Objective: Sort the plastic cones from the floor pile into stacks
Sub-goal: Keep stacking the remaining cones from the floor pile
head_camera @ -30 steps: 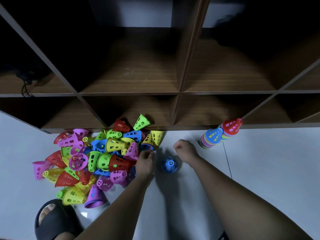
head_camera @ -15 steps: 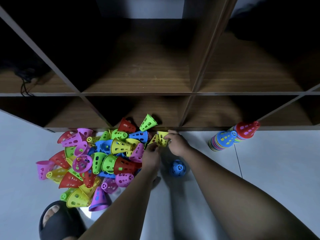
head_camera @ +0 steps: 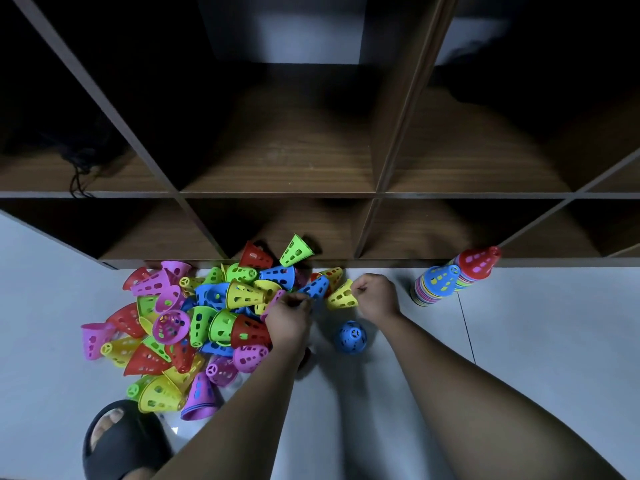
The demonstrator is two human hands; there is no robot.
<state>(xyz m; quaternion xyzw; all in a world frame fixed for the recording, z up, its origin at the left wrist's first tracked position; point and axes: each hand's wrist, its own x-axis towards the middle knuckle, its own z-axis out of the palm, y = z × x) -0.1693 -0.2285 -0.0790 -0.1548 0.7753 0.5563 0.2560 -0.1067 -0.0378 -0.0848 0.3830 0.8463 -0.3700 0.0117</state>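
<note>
Yellow cone [head_camera: 341, 296] now nearer — pile [head_camera: 194, 320] beside

Likely a home: dark wooden cube shelving [head_camera: 277, 168], pale tiled floor [head_camera: 536, 341], scattered toy cones [head_camera: 207, 317], a slippered foot [head_camera: 117, 445].

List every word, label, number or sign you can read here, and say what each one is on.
No readable text anywhere in this view.
On the pile of cones: only cut-out slots, no print.
On the yellow cone held by the right hand: no print.
On the two stacks: no labels.
On the shelf unit: bare wood grain only.
On the black slipper: no visible mark.
</note>
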